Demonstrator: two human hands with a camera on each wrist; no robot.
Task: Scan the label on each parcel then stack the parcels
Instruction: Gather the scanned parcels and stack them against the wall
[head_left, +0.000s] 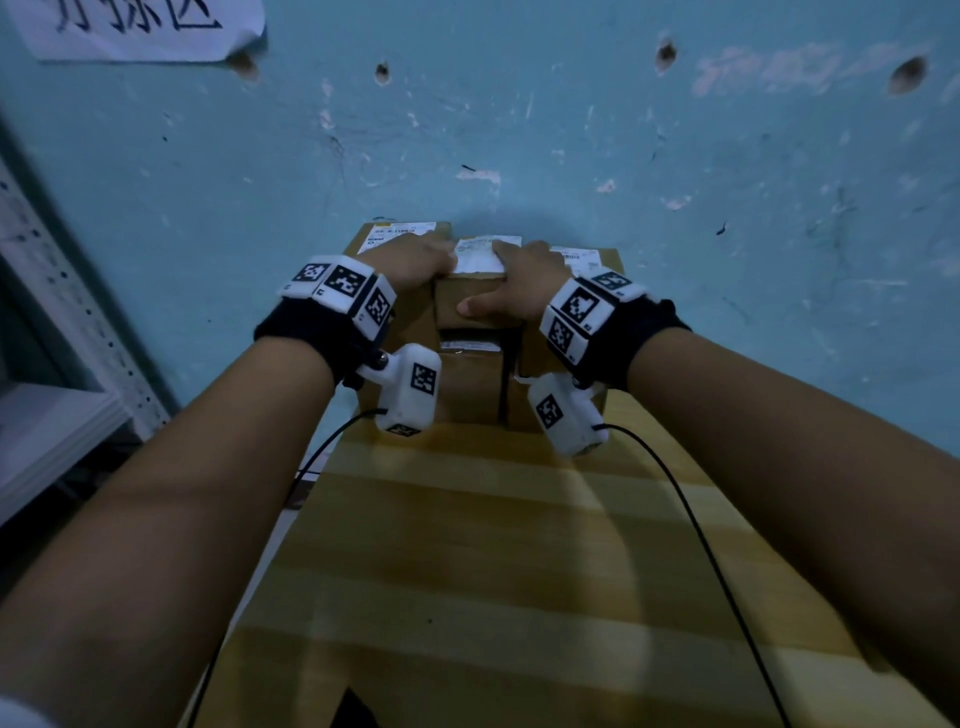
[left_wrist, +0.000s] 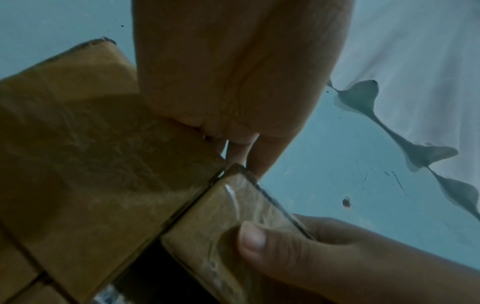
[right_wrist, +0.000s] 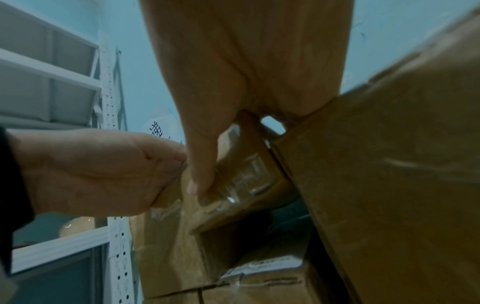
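A small taped cardboard parcel (head_left: 475, 304) with a white label (head_left: 485, 254) on top is gripped from both sides. My left hand (head_left: 415, 262) holds its left end, and my right hand (head_left: 519, 291) holds its right end with the thumb (right_wrist: 200, 174) across the near face. The small parcel (right_wrist: 246, 174) sits between a taller left parcel (head_left: 402, 231) and a right parcel (head_left: 587, 257), over a dark gap. Beneath it lies a lower labelled parcel (head_left: 467, 384). In the left wrist view my left palm (left_wrist: 233, 82) covers the top of the small parcel (left_wrist: 228, 216). No scanner is in view.
The parcels stand at the far end of a wooden table (head_left: 493, 571), against a scuffed blue wall (head_left: 519, 130). A white metal shelf rack (head_left: 47, 364) is close on the left. Black cables (head_left: 701, 545) trail from both wrists across the table. A paper sign (head_left: 140, 26) hangs upper left.
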